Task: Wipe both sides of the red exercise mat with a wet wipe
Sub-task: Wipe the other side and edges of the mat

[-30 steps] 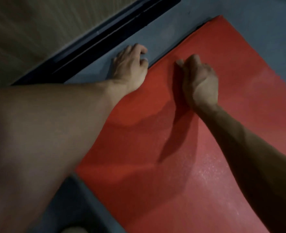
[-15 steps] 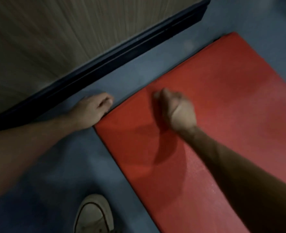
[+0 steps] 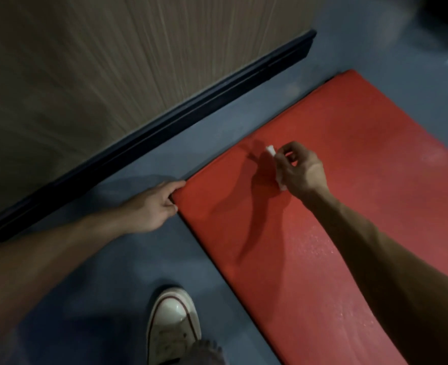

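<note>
The red exercise mat (image 3: 349, 180) lies flat on the blue-grey floor, running from the centre to the right edge of the view. My left hand (image 3: 154, 204) grips the mat's near left corner, fingers curled round its edge. Above the mat near that corner hovers my right hand (image 3: 299, 167), lifted off the surface and pinching a small white wet wipe (image 3: 271, 150); bits of the wipe show above the fingers and below the palm. A damp sheen speckles the mat near my right forearm.
A wood-grain wall panel (image 3: 112, 61) with a dark baseboard (image 3: 165, 127) runs diagonally along the mat's far side, leaving a narrow strip of floor between. My white sneaker (image 3: 172, 322) stands on the floor left of the mat.
The view pulled back and up. My left hand slid along the edge to the mat's corner and took hold of it. My right hand lifted off the mat, showing the wipe.
</note>
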Tool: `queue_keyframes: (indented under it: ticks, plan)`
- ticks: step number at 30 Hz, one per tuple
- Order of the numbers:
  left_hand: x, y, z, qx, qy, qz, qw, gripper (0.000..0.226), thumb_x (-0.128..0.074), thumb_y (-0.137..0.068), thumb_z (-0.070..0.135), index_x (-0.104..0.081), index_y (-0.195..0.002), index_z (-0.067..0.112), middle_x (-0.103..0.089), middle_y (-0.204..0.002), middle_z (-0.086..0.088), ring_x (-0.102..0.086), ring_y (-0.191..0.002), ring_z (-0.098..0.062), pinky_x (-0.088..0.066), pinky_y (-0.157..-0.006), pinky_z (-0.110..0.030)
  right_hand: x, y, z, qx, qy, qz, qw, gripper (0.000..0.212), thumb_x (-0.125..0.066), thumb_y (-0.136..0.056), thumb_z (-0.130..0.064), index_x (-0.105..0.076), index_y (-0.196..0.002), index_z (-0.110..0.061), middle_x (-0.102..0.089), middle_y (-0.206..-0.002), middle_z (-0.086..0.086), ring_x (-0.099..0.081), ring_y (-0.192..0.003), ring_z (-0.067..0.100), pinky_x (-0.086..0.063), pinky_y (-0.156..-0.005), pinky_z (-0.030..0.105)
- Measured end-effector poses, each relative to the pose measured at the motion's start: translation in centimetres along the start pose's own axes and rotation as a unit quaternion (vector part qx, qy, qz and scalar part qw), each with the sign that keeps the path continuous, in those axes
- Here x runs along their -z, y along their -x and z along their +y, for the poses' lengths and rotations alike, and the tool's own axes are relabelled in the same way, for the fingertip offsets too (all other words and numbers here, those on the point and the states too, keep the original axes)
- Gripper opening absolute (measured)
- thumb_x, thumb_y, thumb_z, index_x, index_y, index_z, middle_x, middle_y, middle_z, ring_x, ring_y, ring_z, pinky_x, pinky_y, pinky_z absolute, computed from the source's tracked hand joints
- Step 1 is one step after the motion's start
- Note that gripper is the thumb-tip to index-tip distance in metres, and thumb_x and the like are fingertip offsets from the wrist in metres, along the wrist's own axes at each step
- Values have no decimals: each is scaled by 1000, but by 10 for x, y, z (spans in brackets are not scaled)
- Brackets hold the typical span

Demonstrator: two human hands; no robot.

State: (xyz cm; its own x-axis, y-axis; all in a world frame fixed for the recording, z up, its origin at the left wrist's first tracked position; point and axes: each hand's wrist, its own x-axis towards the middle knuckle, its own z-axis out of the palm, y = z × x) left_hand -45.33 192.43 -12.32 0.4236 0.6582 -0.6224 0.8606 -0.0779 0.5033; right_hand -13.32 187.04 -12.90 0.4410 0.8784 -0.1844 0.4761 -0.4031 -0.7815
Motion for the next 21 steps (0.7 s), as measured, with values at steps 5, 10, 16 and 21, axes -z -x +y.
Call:
queue_keyframes:
  ticks: [5,10,16,21]
  plan:
    - [-3,18,-3,2,16,25,1000,56,-60,-101,19,-43,-152,34,-64,-120,5,-64,-110,-17,-48,-103,-36,0,-5,-10,-148,-103,-28,983,22,-60,-98,-13,-58,-77,-18,-63,-63,8,-63,-44,15,-54,-44,34]
    - [-39,19,6,-8,123,133,983,52,-57,-100,3,-48,-150,15,-39,-156,2,-42,-142,-15,-17,-99,4,-23,-24,-23,-104,-9,-86,991,21,-74,-89,-26,-61,-73,-25,-62,-71,10,-59,-55,22,-55,-46,34]
    - [-56,19,-11,-11,180,159,971,56,-55,-96,-5,-52,-146,18,-38,-159,8,-45,-141,-15,-27,-122,-26,-22,-49,-21,-33,144,-27,989,38,-75,-84,-53,-69,-93,-16,-66,-80,6,-64,-77,25,-48,-67,34]
    - [-61,16,-13,-10,206,181,962,55,-55,-93,-6,-57,-141,22,-41,-146,19,-50,-136,-14,-36,-119,-35,-62,-8,-24,52,201,-40,977,31,-63,-96,-43,-65,-91,-13,-71,-88,14,-68,-85,36,-45,-66,35]
